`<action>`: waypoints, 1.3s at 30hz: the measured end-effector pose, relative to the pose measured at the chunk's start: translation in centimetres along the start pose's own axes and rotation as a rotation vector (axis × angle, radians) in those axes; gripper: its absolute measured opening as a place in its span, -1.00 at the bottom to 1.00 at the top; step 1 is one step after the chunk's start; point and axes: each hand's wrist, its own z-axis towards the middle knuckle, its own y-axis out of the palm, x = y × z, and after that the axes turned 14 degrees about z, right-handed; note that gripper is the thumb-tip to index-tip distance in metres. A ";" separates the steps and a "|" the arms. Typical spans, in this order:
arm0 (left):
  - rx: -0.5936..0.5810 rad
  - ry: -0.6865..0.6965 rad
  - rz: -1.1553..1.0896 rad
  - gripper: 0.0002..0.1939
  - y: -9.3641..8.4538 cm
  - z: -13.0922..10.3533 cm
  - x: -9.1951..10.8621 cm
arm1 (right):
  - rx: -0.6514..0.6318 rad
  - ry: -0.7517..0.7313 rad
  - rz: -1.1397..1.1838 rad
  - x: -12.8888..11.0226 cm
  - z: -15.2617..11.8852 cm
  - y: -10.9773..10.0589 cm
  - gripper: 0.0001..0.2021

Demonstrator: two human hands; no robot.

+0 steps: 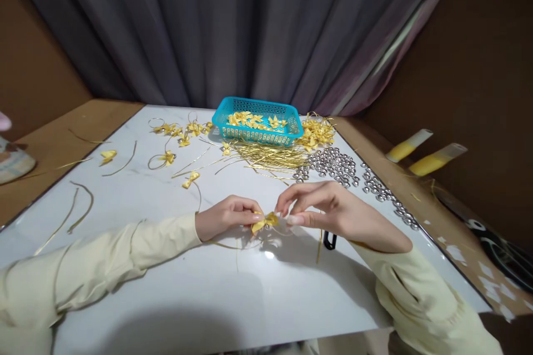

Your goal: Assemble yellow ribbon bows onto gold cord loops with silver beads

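A small yellow bow point(265, 223) with a thin gold cord is held over the white board, near the middle of the view. My left hand point(230, 216) pinches the bow's left side between thumb and fingers. Just to the right of the bow, my right hand point(318, 208) has its thumb and fingertips pressed together at the thin cord, which curves below them. A small silver piece shows at the bow's centre. Behind the hands lie a bundle of gold cords point(270, 155) and a heap of silver rings point(333, 163).
A blue basket point(258, 136) holding yellow bows stands at the back, with a pile of yellow bows point(317, 132) beside it. Looped bows lie back left. A black clip point(330, 241) is near my right wrist. Two yellow tubes point(437, 159) and dark scissors point(506, 255) are at the right.
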 end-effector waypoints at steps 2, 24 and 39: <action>0.044 0.005 -0.008 -0.73 0.1 0.0 -0.1 | -0.072 0.113 0.086 0.0 -0.1 -0.2 -0.84; 0.390 0.140 0.583 -0.75 1.2 -0.8 0.1 | -0.029 0.470 0.642 2.8 1.4 0.1 -0.77; 0.413 0.288 0.867 -0.78 1.6 -1.1 -0.1 | -0.084 0.490 0.702 3.5 1.6 -0.6 -0.79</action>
